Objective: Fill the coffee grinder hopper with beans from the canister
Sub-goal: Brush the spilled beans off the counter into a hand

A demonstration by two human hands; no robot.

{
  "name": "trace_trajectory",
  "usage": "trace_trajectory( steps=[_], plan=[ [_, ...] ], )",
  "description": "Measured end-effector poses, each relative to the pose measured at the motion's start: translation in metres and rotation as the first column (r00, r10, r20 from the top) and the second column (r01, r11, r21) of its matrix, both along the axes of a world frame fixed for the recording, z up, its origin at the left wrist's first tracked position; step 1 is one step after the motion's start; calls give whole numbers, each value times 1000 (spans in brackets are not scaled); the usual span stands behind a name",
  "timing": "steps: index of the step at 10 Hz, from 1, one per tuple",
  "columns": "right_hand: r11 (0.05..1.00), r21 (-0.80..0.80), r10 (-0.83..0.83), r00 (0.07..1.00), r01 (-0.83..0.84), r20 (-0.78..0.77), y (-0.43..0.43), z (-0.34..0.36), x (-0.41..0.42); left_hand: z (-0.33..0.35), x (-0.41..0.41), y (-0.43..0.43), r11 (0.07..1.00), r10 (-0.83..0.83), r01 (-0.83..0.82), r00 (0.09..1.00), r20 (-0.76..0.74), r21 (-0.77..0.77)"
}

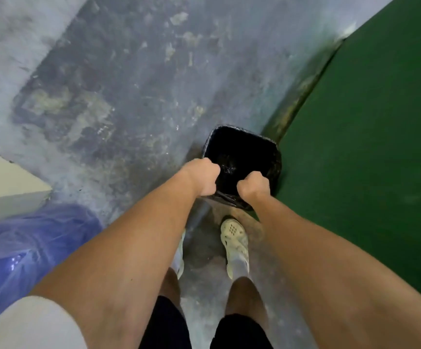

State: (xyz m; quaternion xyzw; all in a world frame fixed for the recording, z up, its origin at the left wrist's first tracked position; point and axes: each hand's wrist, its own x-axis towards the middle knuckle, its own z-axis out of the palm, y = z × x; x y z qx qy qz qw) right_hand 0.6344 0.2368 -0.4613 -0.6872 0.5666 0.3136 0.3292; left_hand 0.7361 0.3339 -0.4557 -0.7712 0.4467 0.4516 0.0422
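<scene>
No coffee grinder, hopper or canister is in view. A small black bin [242,144] lined with a black plastic bag stands on the stained concrete floor, against a green wall. My left hand [202,177] is closed in a fist on the near-left part of the bag-covered rim. My right hand [253,188] is closed on the near-right part of the same rim. The inside of the bin is dark and its contents cannot be made out.
The green wall [368,147] runs along the right. A white block [3,182] and a blue plastic sheet [28,248] lie at the left. My feet in pale clogs [234,245] stand just before the bin. Grey concrete floor [128,84] stretches ahead.
</scene>
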Motion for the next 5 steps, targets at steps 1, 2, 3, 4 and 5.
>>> trace_trajectory(
  steps=[1,2,3,4,5],
  plan=[
    [999,-32,-14,1000,14,-1,-15,-36,-6,-42,-4,-19,991,71,-73,997,-21,-109],
    [999,-35,-16,1000,16,14,-22,-55,-12,-69,-15,-28,967,163,-180,981,-106,-179],
    [1000,6,-13,1000,13,22,-24,-60,-18,-77,-26,-29,984,135,-158,961,-243,-81],
    [997,52,-56,998,54,39,-23,-55,-23,-71,-28,-24,991,135,-132,952,-274,30],
    [997,76,-38,998,34,58,-18,-34,-20,-51,-25,-12,995,84,-71,977,-196,72]
  ],
)
